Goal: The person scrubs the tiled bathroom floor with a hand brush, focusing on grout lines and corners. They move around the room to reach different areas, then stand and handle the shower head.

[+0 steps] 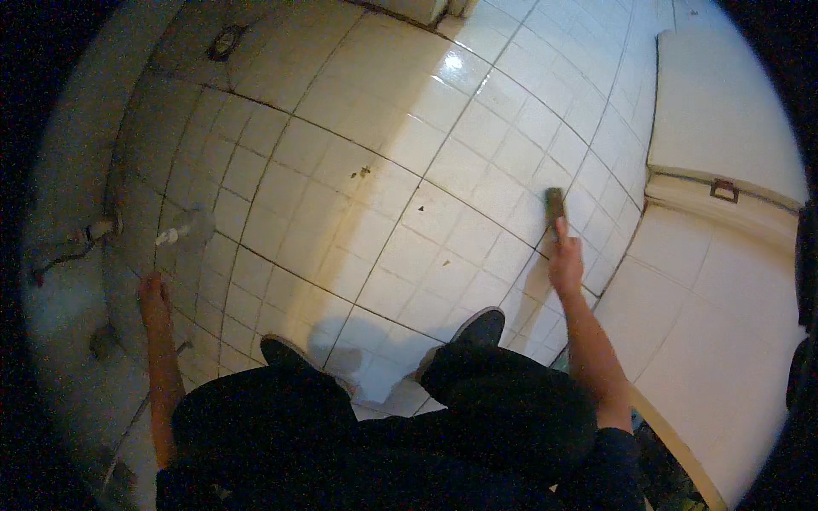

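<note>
Running this remotely, I've got two dark shoes (481, 327) on the tiled floor (460, 260), nearer than both sets of fingers, and the left hand (155, 295) looks curled, though I can't tell if its fingers are pinching anything. The right hand (566, 266) has its fingers pinching a narrow brownish block (555, 203) that pokes out just past their tips, with a cloudy translucent thing (194, 228) just beyond the left ones. Dark crumbs (365, 171) lie farther out between them, and there's a drain (227, 43) way past the left fingers.
</note>
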Tool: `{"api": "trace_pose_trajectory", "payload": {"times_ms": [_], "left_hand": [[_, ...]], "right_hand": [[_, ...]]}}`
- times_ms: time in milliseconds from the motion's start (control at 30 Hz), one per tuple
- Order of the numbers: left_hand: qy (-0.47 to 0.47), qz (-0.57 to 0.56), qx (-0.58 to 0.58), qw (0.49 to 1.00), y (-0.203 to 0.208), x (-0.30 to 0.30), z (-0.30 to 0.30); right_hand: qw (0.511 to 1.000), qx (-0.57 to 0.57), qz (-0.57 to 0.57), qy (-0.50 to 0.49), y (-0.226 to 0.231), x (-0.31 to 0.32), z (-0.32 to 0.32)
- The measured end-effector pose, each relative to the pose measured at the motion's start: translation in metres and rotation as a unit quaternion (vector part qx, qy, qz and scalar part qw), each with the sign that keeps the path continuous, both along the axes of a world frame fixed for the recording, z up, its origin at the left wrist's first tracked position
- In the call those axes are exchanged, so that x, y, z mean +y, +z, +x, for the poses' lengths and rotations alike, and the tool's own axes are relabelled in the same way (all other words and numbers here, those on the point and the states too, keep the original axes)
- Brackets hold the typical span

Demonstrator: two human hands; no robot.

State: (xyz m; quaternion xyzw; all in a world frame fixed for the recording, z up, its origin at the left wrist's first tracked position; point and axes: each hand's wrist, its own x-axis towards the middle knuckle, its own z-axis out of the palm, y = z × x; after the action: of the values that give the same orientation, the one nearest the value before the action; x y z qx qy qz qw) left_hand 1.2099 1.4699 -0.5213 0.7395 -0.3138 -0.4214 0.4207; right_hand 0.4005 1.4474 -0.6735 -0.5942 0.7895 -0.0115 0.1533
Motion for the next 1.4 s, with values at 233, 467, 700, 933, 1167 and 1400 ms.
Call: {"api": "trace_pose_trajectory", "payload": {"times_ms": [233,467,700,933,1167,1400], "left_hand": [[-0.309,0.131,-0.227,0.914,0.000,-0.114,-0.144],[-0.469,0.035,-0.245,0.848,0.069,-0.126,-0.199],[-0.633,0.109,-0.188,0.743,0.106,-0.149,-0.286],[-0.713,0.028,-0.173,0.679,0.105,-0.135,-0.307],[-0.674,0.047,-0.236,0.698,0.082,-0.149,-0.309],[-0.734,0.052,-0.236,0.635,0.066,-0.145,-0.323]], "right_hand": [[0.978,-0.108,0.031,0.174,0.008,-0.068,0.166],[0.989,0.032,-0.005,-0.147,-0.026,0.036,-0.071],[0.993,0.000,-0.118,0.028,-0.061,-0.043,0.064],[0.999,-0.008,-0.035,-0.005,-0.028,-0.046,0.086],[0.966,0.099,-0.060,-0.231,-0.038,-0.007,-0.060],[0.994,-0.044,0.044,0.092,0.019,-0.099,0.113]]}}
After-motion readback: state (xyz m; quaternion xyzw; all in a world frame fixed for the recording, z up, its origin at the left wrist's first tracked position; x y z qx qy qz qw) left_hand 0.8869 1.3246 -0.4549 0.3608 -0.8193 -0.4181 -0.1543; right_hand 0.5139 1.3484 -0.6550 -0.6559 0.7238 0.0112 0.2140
